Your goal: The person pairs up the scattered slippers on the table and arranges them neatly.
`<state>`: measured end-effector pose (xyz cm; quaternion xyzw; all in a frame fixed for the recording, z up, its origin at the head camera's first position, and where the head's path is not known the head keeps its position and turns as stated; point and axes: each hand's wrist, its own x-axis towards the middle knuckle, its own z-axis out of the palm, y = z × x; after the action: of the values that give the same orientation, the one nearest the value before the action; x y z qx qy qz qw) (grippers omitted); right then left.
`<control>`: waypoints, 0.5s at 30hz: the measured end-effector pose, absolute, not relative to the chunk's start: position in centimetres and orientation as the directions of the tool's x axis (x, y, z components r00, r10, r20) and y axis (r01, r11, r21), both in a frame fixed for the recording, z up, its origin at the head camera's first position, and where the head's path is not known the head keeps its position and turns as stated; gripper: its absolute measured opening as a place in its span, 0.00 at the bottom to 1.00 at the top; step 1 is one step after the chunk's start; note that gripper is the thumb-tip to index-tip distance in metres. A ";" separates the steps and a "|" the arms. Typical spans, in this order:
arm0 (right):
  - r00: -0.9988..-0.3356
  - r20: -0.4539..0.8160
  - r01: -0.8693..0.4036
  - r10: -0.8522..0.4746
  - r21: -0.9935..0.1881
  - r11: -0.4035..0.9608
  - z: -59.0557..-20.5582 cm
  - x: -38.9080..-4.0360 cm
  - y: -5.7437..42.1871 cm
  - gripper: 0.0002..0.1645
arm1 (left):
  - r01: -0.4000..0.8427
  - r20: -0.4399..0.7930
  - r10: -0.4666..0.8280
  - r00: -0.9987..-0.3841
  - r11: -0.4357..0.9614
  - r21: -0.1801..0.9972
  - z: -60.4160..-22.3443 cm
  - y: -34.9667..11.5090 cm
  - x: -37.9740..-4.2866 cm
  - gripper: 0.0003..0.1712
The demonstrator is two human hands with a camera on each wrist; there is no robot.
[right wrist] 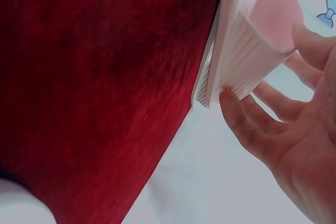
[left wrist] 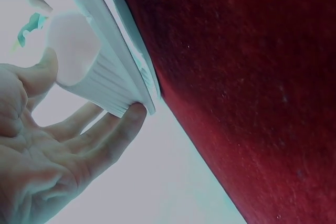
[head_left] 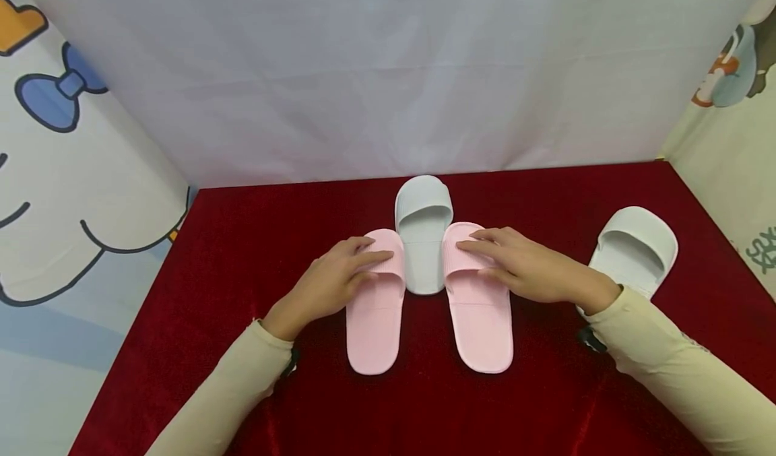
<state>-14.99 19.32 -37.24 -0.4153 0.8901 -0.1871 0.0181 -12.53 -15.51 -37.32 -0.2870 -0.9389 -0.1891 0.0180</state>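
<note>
Head view: the left pink slide sandal [head_left: 374, 328] and right pink slide sandal [head_left: 483, 328] are laid toes-away on red cloth [head_left: 309, 409], straps touched by the left hand [head_left: 330, 277] and right hand [head_left: 533, 267], with a white slide sandal [head_left: 424, 261] set between, slightly beyond (a second white slide sandal [head_left: 639, 237] is partly hidden by the right arm). Left wrist view: fingers are loosely spread, strap touched, not gripped. Right wrist view: the toe end is met by a fingertip, fingers likewise spread.

Left hand [head_left: 335, 277]: bare
Right hand [head_left: 527, 264]: bare
Left sleeve [head_left: 227, 388]: long cream fabric, lower left of the frame
Right sleeve [head_left: 667, 358]: cream fabric, lower right
Wrists: small black piece [head_left: 292, 363] left, dark piece [head_left: 591, 339] right
</note>
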 end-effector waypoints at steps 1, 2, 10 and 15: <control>-0.653 0.123 -0.734 -0.748 -0.349 0.583 -37.3 -15.0 19.2 0.29 | 0.545 0.143 0.531 -0.835 0.763 0.346 -37.4 -15.5 -12.5 0.22; -0.650 0.121 -0.735 -0.750 -0.350 0.581 -37.3 -15.0 19.0 0.29 | 0.546 0.144 0.532 -0.834 0.762 0.348 -37.4 -15.4 -12.5 0.22; -0.641 0.112 -0.738 -0.759 -0.363 0.570 -37.1 -14.9 17.7 0.29 | 0.572 0.180 0.543 -0.820 0.758 0.313 -37.2 -14.9 -12.7 0.22; -0.629 0.124 -0.750 -0.768 -0.359 0.556 -36.9 -14.9 16.9 0.28 | 0.576 0.183 0.547 -0.817 0.758 0.307 -36.8 -14.7 -12.8 0.22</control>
<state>-14.91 16.90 -36.93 -0.4303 0.8817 -0.1920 0.0235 -12.81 -14.69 -36.83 -0.2997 -0.9366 -0.1770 0.0410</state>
